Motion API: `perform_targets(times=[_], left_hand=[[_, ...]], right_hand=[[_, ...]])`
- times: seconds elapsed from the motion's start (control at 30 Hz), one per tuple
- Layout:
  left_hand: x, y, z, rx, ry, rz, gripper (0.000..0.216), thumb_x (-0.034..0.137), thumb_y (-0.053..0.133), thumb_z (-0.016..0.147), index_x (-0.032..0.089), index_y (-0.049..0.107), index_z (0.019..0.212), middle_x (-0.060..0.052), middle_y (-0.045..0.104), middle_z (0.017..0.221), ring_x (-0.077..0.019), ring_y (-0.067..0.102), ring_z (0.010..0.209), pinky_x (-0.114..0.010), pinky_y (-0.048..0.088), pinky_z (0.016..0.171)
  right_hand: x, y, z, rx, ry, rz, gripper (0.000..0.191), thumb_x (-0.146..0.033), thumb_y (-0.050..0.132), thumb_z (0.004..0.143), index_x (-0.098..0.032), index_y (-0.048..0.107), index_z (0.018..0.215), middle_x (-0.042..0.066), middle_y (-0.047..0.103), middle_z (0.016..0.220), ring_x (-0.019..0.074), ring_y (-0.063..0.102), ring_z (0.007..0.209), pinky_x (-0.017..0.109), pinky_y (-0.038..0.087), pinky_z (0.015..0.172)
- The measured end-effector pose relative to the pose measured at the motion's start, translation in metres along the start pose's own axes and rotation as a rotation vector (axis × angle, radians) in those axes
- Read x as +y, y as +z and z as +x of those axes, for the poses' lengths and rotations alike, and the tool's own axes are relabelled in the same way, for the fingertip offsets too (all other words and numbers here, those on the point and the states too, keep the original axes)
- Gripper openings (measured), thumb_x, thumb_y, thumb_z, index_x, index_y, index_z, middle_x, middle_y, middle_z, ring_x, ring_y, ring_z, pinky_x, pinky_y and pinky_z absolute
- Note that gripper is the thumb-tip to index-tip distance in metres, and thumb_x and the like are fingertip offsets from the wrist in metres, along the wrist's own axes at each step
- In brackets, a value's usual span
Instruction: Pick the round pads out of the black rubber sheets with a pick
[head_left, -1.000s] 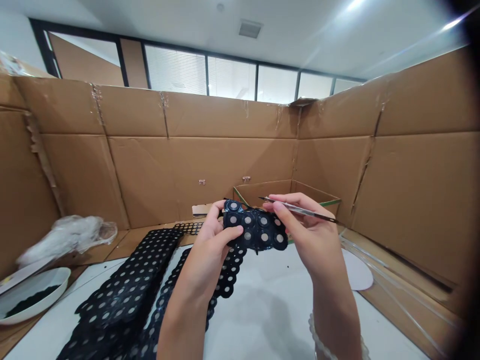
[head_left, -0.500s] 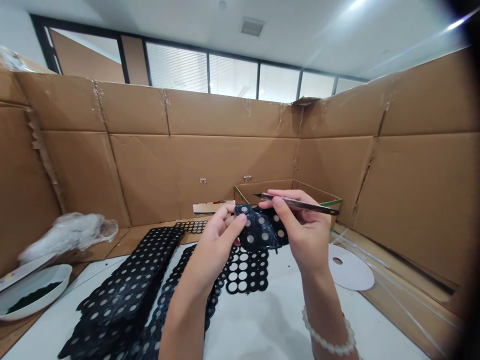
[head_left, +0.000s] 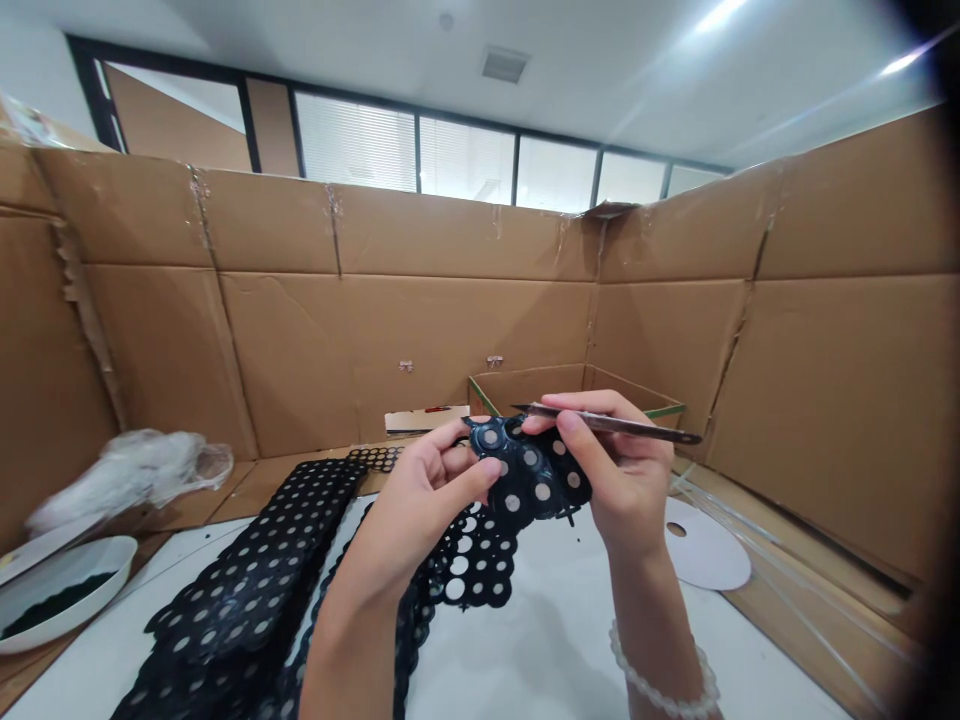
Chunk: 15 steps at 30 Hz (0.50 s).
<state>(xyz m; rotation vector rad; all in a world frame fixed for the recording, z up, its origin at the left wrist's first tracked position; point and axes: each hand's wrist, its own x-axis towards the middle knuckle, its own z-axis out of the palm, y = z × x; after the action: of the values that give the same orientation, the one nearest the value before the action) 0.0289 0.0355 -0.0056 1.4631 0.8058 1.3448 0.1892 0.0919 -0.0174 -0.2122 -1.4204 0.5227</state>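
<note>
My left hand [head_left: 442,485] pinches the left edge of a small black sheet [head_left: 525,478] with rows of grey round dots. My right hand [head_left: 611,460] grips the same sheet at its right side. A slim dark pair of tweezers [head_left: 626,427] lies across its fingers, with the pointed tip to the left over the sheet's top edge. The sheet is raised above the white board and slightly bent. Below and behind it lies another black dotted piece [head_left: 491,570], with open round holes along part of it. My left forearm hides part of the black sheets underneath.
A long stack of black dotted sheets [head_left: 247,570] lies at left. Beyond it are a white bowl [head_left: 112,575] with dark contents and a crumpled clear plastic bag [head_left: 142,475]. A white disc [head_left: 712,555] lies at right. Cardboard walls [head_left: 465,320] enclose the white board [head_left: 540,640]; an open box [head_left: 525,385] stands behind.
Both hands have shifted slightly, the right one outward and down. The held sheet is lower and spread wider. The tweezers have moved a little to the right.
</note>
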Motion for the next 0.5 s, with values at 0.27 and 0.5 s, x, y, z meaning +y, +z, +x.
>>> perform_targets(times=[0.27,0.5], left_hand=[[0.0052,0.0037,-0.0019,0.063,-0.045,-0.018,0.04,0.023,0.076,0.079,0.017,0.06,0.115,-0.005,0.074,0.088,-0.0151,0.064,0.076,-0.026,0.046,0.07],[0.0056,0.0059,-0.003,0.066,-0.04,-0.02,0.04,0.025,0.074,0.082,0.016,0.057,0.117,-0.006,0.075,0.088,-0.0158,0.067,0.077,-0.026,0.049,0.071]], right_hand=[[-0.0027,0.0017,0.0002,-0.085,0.049,-0.038,0.008,-0.025,0.063,0.091,-0.023,0.07,0.094,-0.001,0.072,0.076,0.014,0.07,0.072,0.026,0.058,0.069],[-0.0067,-0.0074,0.003,-0.229,-0.022,-0.048,0.01,-0.017,0.066,0.089,-0.024,0.072,0.092,0.0,0.073,0.088,0.0139,0.069,0.082,0.026,0.056,0.074]])
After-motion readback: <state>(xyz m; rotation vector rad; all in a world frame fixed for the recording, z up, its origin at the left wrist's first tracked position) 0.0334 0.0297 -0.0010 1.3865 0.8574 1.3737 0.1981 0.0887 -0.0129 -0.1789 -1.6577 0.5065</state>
